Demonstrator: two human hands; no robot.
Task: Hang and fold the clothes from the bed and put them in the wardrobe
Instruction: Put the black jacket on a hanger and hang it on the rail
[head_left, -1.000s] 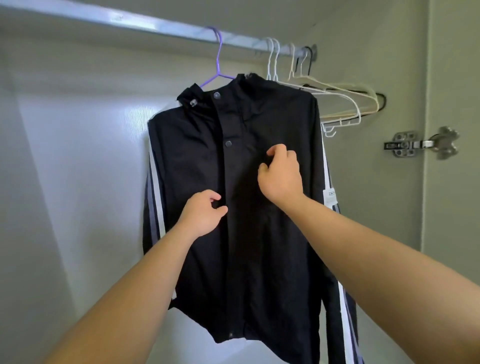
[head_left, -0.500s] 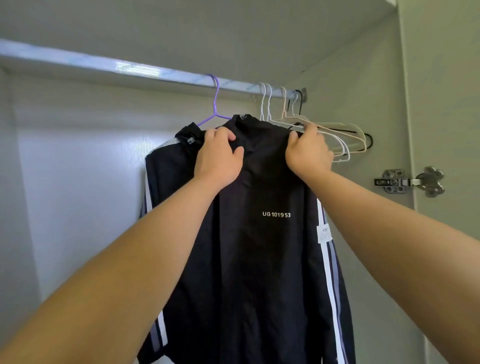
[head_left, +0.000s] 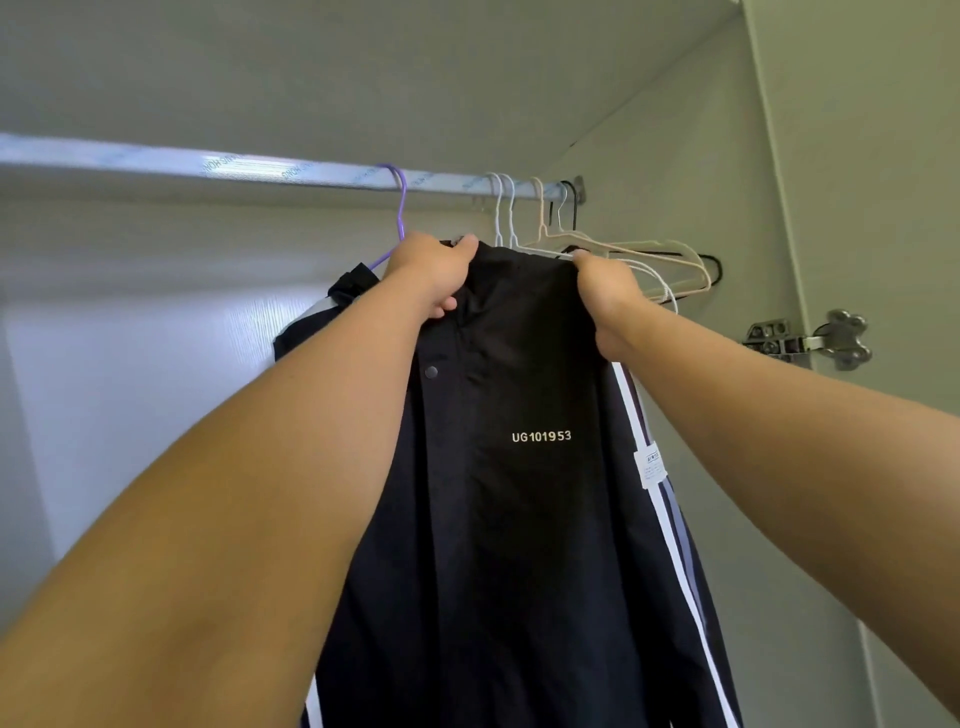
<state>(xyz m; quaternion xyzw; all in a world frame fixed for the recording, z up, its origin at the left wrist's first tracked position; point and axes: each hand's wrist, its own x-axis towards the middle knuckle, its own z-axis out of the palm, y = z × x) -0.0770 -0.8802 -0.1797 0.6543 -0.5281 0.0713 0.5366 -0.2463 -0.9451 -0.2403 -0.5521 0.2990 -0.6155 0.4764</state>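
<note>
The left grip (head_left: 431, 275) is closed around the top of a black jacket (head_left: 519, 545) at the collar, fingers curled over the edge. The right grip (head_left: 605, 291) holds the jacket's shoulder edge, close beside the left. The jacket hangs inside the wardrobe on a purple hanger (head_left: 400, 208) hooked over a silver rail (head_left: 208, 166). White chest lettering (head_left: 541, 436) reads "UG101953". A small white label (head_left: 650, 470) on the striped sleeve carries print too small to read, and the faint writing along the rail is blurred. Just right of the jacket, empty hangers (head_left: 649, 254) crowd the rail's end against the wardrobe side wall (head_left: 675, 156). A metal hinge (head_left: 810, 340) sits farther right. Left of the purple hanger, the rail runs open.
</note>
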